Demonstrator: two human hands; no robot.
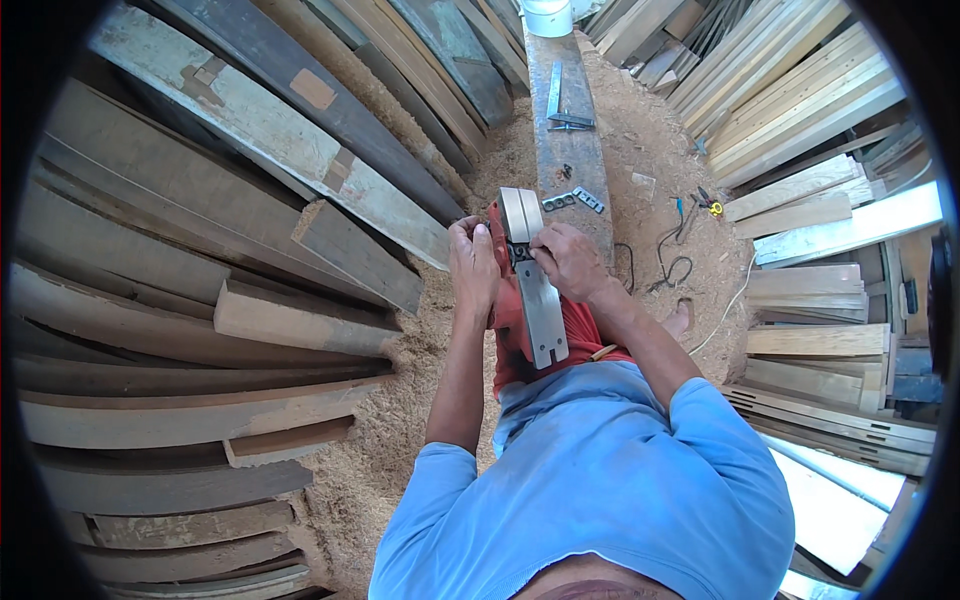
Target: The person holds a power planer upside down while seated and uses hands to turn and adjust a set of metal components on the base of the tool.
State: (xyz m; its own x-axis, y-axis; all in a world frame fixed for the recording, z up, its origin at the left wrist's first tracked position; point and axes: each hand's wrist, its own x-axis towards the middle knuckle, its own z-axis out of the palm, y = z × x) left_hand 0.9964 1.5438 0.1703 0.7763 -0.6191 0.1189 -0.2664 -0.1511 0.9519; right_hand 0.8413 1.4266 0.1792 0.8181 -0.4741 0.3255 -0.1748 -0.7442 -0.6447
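Note:
An electric hand planer with a red body lies sole up across my lap. Its two bright metal sole plates face me, with the dark cutter slot between them. My left hand is closed at the planer's left side by the slot, thumb upward. From the right, my right hand reaches into the slot with its fingers bent and pressed together. Whatever those fingertips may pinch is hidden. Just beyond, metal blade-holder pieces with holes lie on a narrow plank bench.
Farther along the bench are a metal square and a white bucket. A black cord, pliers and a yellow tape measure lie on the sawdust-covered floor at right. Stacked boards crowd both sides.

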